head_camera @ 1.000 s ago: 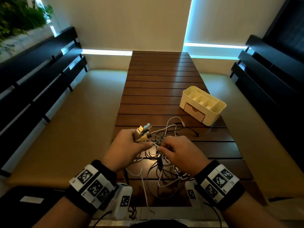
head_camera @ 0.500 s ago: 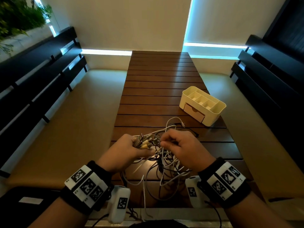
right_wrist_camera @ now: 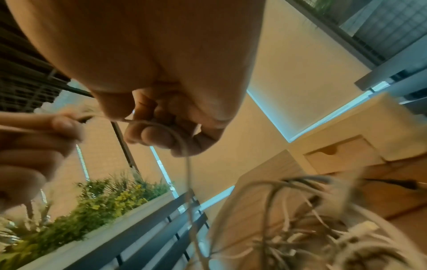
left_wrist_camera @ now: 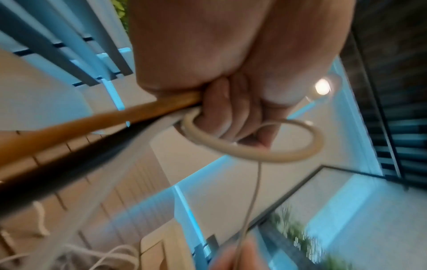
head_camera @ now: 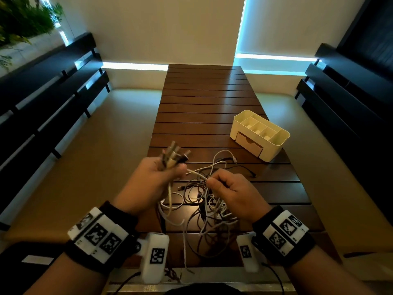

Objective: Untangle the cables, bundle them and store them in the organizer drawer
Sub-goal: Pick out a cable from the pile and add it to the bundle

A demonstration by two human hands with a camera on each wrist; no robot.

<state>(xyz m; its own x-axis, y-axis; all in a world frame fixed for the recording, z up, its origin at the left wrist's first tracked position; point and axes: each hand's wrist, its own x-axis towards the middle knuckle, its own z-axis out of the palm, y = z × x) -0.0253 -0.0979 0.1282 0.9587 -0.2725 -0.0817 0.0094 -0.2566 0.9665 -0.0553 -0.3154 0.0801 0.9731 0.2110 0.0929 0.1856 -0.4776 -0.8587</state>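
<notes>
- The left hand (head_camera: 153, 179) is clenched round a bunch of cable plugs (head_camera: 174, 155), raised above the worktop (head_camera: 204, 99), its fingers (left_wrist_camera: 221, 109) curled tight on several cords.
- The right hand (head_camera: 231, 192) pinches 1 thin white cable (head_camera: 196, 173) between thumb and fingers (right_wrist_camera: 157, 135), just beside the left hand.
- The tangled cables (head_camera: 204, 209) lie on the worktop beneath both hands.
- The organizer (head_camera: 260, 135) sits to the right, well apart, drawer (head_camera: 248, 143) closed.

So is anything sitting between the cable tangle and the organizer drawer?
Nothing visible on the table lies between the tangle and the organizer, only bare slats and stray cable ends. The drawer itself is shut, and both the left hand and right hand are gripping cables.
</notes>
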